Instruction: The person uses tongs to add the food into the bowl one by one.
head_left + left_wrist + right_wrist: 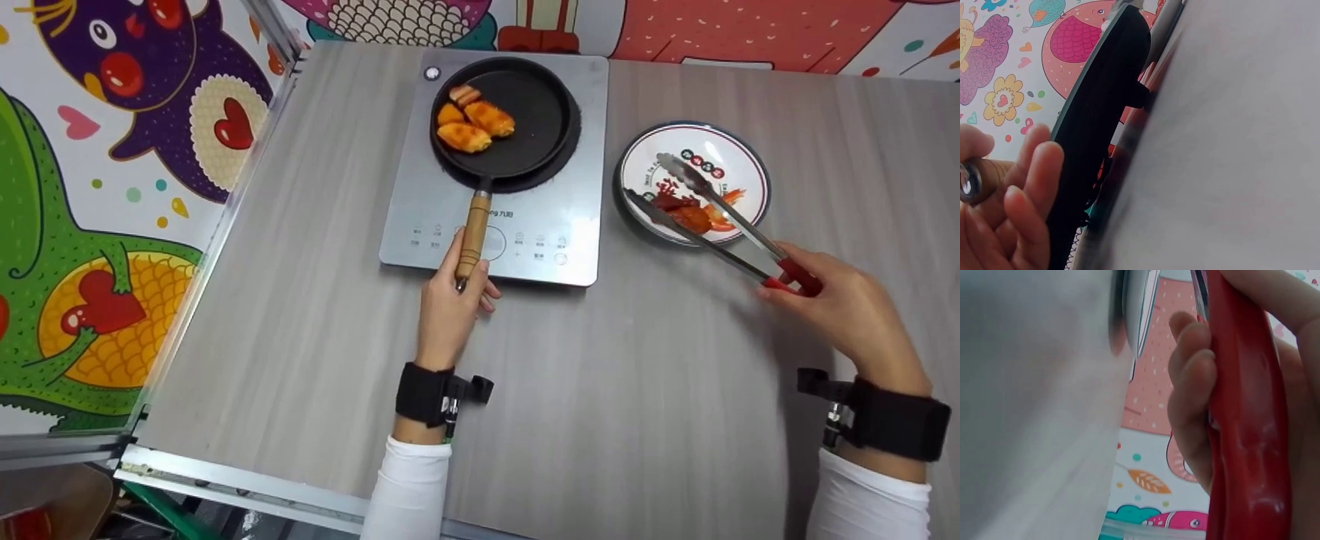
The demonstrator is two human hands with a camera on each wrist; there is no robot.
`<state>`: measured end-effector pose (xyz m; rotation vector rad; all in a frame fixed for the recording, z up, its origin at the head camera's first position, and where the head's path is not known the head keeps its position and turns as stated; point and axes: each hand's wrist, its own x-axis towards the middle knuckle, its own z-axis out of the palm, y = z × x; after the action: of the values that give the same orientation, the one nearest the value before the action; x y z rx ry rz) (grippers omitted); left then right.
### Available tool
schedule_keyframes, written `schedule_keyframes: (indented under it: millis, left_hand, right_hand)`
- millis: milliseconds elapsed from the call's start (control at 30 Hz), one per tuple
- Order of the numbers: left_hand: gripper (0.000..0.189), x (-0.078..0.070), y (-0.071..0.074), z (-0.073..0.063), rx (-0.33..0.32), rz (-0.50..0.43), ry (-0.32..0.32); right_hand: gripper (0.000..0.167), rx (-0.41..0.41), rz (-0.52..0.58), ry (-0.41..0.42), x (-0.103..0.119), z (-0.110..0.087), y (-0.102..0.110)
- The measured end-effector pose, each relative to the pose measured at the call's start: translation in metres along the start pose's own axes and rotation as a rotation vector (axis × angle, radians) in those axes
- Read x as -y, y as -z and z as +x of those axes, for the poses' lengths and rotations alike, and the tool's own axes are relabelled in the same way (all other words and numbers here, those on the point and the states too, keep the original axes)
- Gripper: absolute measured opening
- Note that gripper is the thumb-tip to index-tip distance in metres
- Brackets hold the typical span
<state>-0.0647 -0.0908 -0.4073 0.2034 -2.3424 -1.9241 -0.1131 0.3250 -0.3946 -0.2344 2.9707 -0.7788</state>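
My left hand [448,311] grips the wooden handle [474,229] of a black frying pan [536,112] on the silver induction cooktop [420,202]. Several golden-brown food pieces [489,118] lie at the pan's left side. In the left wrist view the handle's end [970,183] pokes out between the fingers. My right hand [847,304] holds metal tongs [742,223] by their red grips [1249,416]. Spread apart, the tong tips reach over a white patterned plate [649,154]. Between and below the tong arms, reddish-brown food [691,217] and orange strips [724,214] sit on the plate.
The grey wood-grain table [300,315] has a metal edge rail [240,480] at the front left. Cartoon-printed wall panels [750,30] stand behind and to the left. The plate is right of the cooktop. Each wrist wears a black strap [424,394] with a small mount.
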Motion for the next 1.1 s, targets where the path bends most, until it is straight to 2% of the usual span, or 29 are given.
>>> schedule_keyframes:
  millis: [500,667,900,1100]
  left_hand:
    - [0.057,0.001,-0.001,0.000,-0.007,0.011,-0.041]
    - [0.057,0.000,-0.001,0.000,-0.004,0.014,-0.034]
    - [0.057,-0.001,0.000,0.000,-0.001,0.003,-0.032]
    - [0.057,0.000,-0.001,0.000,0.000,-0.006,-0.035]
  right_hand:
    - [0.053,0.021,0.002,-0.001,-0.033,-0.013,0.015]
    - [0.051,0.003,0.011,0.021,-0.039,-0.014,0.015]
    - [0.048,-0.068,0.060,0.089,-0.046,-0.017,0.016]
    - [0.045,-0.061,0.050,0.087,-0.045,-0.018,0.017]
